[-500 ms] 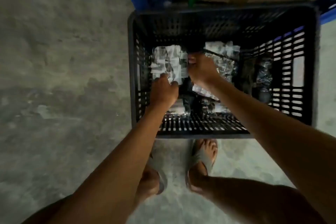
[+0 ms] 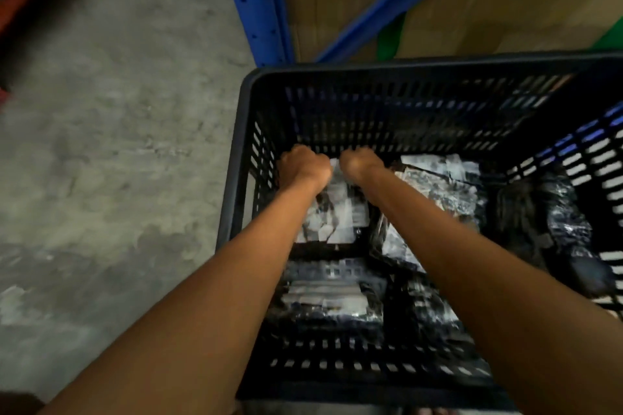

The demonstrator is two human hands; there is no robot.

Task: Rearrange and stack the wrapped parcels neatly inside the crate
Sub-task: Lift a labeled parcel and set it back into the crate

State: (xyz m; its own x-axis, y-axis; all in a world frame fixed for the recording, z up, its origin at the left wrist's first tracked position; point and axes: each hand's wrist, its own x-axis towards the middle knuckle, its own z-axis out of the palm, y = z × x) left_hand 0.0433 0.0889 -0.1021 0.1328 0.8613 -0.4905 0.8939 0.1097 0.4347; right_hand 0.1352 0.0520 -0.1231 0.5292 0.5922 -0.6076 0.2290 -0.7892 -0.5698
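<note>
A black slatted plastic crate (image 2: 236, 158) stands on the concrete floor. Several parcels wrapped in clear film lie inside. Both my hands reach to its far left corner. My left hand (image 2: 303, 167) and my right hand (image 2: 362, 163) are closed on the far end of a white-labelled parcel (image 2: 337, 212) that lies lengthwise between my forearms. A second parcel (image 2: 323, 293) lies at the near left. More parcels (image 2: 438, 178) sit to the right, and a dark wrapped one (image 2: 553, 212) rests against the right wall. The view is blurred.
A blue metal rack upright (image 2: 256, 3) and a diagonal brace (image 2: 387, 3) stand just behind the crate, with brown cardboard (image 2: 488, 3) and green strips behind them. Grey concrete floor (image 2: 101, 145) lies to the left. Something red (image 2: 20, 0) sits at the far left.
Both hands have slid from the parcel's near part to its far end, toward the crate's far left corner. The camera has moved closer and tilted up.
</note>
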